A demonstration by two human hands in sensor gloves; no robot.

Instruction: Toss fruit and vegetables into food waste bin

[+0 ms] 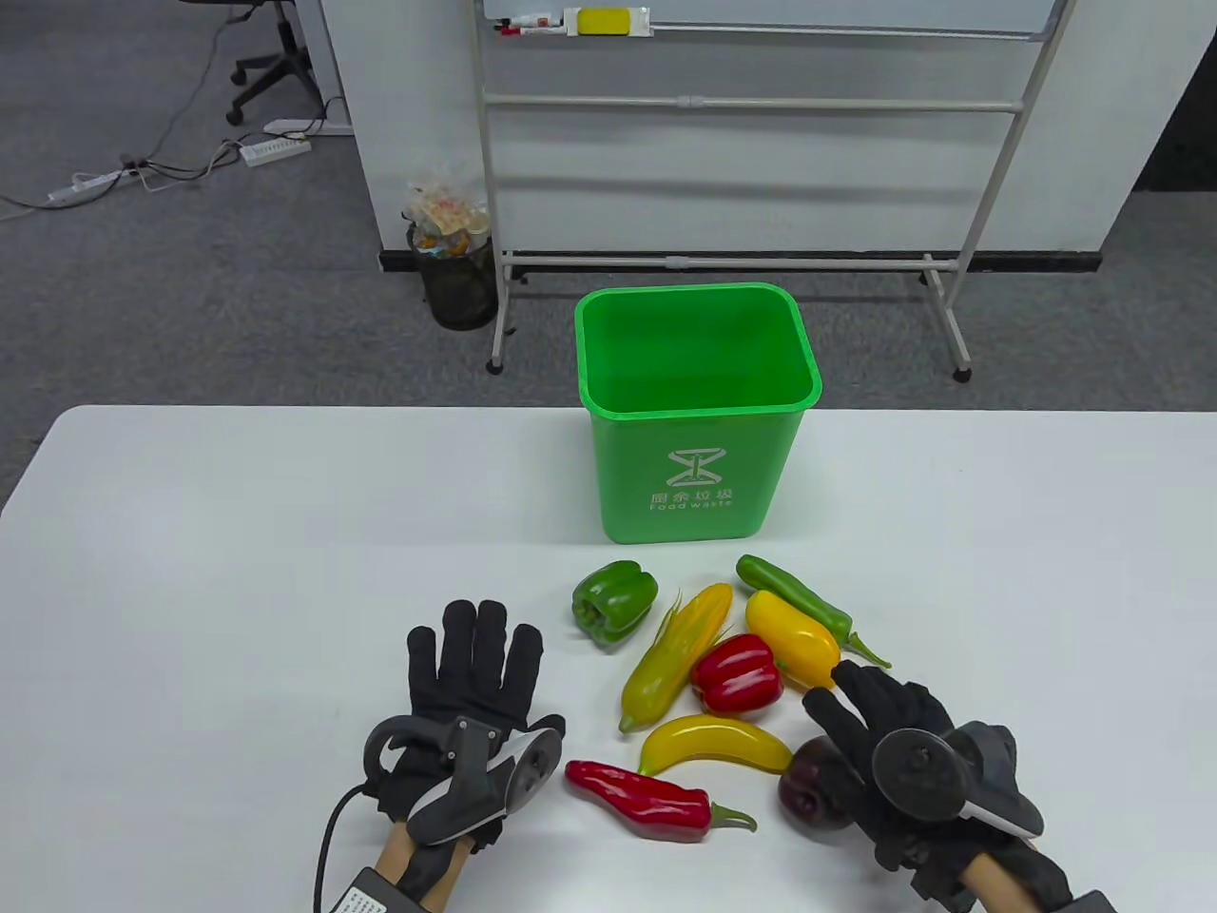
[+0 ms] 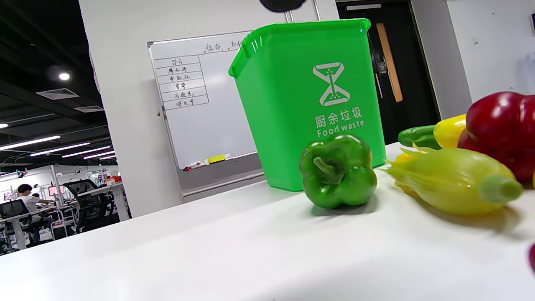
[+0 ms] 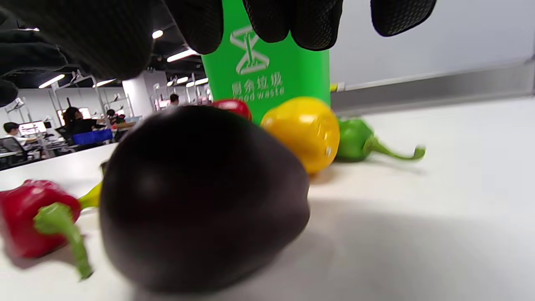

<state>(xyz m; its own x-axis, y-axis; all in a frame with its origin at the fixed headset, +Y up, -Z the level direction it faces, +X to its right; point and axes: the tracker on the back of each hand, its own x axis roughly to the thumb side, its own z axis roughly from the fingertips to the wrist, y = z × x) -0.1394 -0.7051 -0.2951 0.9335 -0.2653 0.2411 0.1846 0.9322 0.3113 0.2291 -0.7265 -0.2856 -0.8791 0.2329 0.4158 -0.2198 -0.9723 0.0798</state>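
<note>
Right hand (image 1: 889, 732), fingers spread, hovers over the plum (image 1: 808, 785) beneath it; close fully round before lifting binward (image 1: 699, 409).

Grey carpet (image 1: 190, 285) beyond the white table (image 1: 190, 533), a wheeled whiteboard (image 1: 761, 143) against the wall, a full mesh wastebasket (image 1: 456, 276) beside it.
</note>
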